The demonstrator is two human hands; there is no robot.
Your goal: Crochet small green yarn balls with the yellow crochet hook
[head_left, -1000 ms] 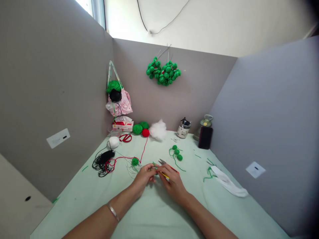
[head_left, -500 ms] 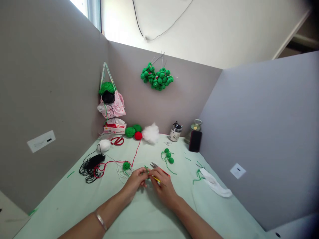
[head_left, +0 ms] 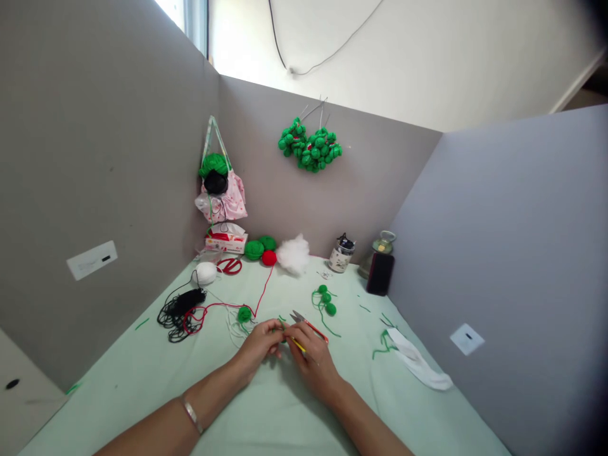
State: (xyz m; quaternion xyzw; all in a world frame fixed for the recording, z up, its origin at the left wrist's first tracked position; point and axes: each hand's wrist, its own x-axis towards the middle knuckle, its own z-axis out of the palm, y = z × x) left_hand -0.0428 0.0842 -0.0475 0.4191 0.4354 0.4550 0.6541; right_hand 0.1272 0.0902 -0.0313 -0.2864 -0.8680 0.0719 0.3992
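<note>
My left hand is closed, its fingertips pinching a small piece of green yarn work, mostly hidden by the fingers. Close against it, my right hand grips a crochet hook with a yellow handle; the hook's tip is hidden at the yarn. Just beyond the right hand is a pair of red-handled thread snips, blades pointing up and left. Whether they touch the hand I cannot tell. A green yarn ball with loose white strands lies left of the hands.
Three small green crocheted balls lie beyond the snips. Black yarn, red scissors, a red ball and white stuffing are farther back. A phone leans at right, near white cloth. Grey panels surround the table.
The whole view has swung slightly left, so the surroundings sit farther right. Both hands stay together at the green yarn, with only slight finger movement visible.
</note>
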